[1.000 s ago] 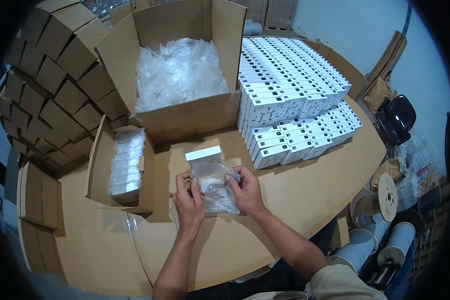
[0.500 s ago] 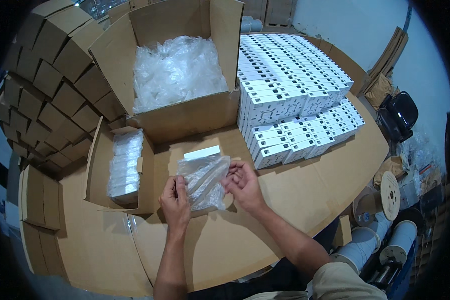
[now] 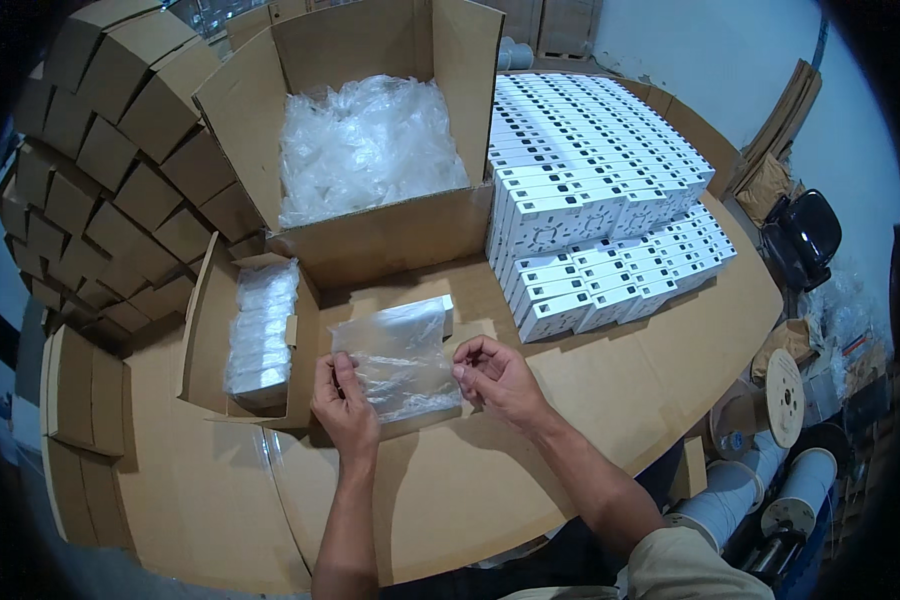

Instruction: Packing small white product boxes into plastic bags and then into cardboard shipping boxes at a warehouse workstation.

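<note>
A clear plastic bag (image 3: pixel 402 362) is spread flat between my hands, above the cardboard-covered table. My left hand (image 3: pixel 346 402) pinches its left edge between thumb and fingers. On the opposite edge, my right hand (image 3: pixel 498 378) has thumb and forefinger closed on the plastic. Just behind the bag lies a white box (image 3: pixel 447 312), mostly hidden by it. To the left stands an open carton (image 3: pixel 304 372) holding a row of bagged white boxes (image 3: pixel 262 335). Behind my hands, a large open carton (image 3: pixel 390 235) is full of loose clear plastic bags (image 3: pixel 368 145).
Many white boxes (image 3: pixel 580 215) are stacked at the back right of the table (image 3: pixel 610 400). Brown cartons (image 3: pixel 120 160) pile up on the left, with more (image 3: pixel 85 390) at the table's left side. Cable spools (image 3: pixel 785 400) and a black chair (image 3: pixel 802 235) stand at right.
The crumpled bag has been pulled out flatter and wider between my hands. It now covers more of the white box behind it. The whole view has shifted slightly.
</note>
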`<action>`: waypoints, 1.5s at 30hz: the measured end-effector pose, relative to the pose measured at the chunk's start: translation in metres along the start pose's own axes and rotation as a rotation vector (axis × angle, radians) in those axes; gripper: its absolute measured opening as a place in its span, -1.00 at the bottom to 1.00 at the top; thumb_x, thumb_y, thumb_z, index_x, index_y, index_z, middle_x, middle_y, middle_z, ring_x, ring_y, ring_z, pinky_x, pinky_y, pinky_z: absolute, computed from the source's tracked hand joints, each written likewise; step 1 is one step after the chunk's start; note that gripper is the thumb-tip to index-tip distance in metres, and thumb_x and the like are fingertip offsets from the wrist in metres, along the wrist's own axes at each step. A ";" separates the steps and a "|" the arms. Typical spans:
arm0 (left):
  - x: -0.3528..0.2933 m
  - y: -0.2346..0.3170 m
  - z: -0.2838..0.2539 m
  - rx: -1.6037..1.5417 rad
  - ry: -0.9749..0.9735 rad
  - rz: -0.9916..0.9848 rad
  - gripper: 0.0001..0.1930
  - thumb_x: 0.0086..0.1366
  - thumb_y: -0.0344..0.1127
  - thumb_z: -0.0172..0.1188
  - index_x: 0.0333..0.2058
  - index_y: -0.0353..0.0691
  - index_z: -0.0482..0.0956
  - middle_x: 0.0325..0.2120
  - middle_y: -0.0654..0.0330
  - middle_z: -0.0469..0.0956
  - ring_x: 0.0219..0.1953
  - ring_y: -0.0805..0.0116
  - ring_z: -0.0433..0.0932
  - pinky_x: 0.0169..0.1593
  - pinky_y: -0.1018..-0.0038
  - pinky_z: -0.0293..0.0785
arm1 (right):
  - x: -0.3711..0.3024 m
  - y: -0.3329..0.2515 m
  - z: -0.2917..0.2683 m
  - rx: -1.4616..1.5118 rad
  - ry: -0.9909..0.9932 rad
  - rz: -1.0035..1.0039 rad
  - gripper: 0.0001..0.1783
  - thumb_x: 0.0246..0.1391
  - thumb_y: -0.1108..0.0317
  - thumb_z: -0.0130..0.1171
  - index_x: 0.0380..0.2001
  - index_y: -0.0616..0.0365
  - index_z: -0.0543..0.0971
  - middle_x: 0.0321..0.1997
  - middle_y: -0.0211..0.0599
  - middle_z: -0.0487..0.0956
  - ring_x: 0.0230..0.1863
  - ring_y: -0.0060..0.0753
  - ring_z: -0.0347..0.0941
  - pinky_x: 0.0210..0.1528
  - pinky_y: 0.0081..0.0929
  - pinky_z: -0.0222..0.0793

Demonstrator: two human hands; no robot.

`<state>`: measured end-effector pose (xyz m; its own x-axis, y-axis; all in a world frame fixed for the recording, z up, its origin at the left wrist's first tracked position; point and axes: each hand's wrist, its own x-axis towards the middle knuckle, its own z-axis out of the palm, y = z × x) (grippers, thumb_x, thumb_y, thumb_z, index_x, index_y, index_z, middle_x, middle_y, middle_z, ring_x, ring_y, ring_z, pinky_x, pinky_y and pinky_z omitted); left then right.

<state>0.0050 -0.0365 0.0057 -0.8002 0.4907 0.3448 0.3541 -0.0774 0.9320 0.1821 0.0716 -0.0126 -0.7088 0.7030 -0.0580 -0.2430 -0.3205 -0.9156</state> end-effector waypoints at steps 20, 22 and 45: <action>-0.009 -0.002 0.000 -0.177 -0.220 0.011 -0.70 0.55 -0.14 -0.01 -0.30 -0.24 0.48 -0.44 0.41 0.39 -0.42 0.64 0.25 -0.33 0.65 0.22 | 0.001 0.000 0.007 -0.147 0.089 0.001 -0.80 0.26 0.33 0.29 -0.13 0.19 0.59 -0.31 -0.52 0.57 -0.33 -0.76 0.43 -0.31 -0.71 0.34; -0.008 -0.004 0.001 -0.165 -0.147 -0.016 -0.71 0.55 -0.15 -0.01 -0.28 -0.23 0.49 -0.43 0.40 0.40 -0.43 0.65 0.27 -0.35 0.65 0.23 | 0.001 0.000 0.006 -0.086 0.120 -0.045 -0.82 0.27 0.33 0.27 -0.15 0.18 0.59 -0.32 -0.52 0.57 -0.32 -0.76 0.42 -0.31 -0.72 0.32; -0.015 0.001 0.006 -0.055 -0.324 0.089 -0.75 0.49 -0.22 0.11 -0.25 -0.32 0.54 -0.50 0.33 0.50 -0.46 0.59 0.41 -0.37 0.58 0.37 | -0.001 -0.007 0.023 -0.239 0.396 -0.243 -0.71 0.42 0.20 0.07 -0.21 0.22 0.59 -0.49 -0.51 0.51 -0.50 -0.70 0.39 -0.45 -0.64 0.35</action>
<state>0.0204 -0.0388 0.0012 -0.5689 0.7294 0.3798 0.3819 -0.1747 0.9075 0.1693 0.0586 0.0030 -0.3346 0.9402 0.0639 -0.1784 0.0033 -0.9840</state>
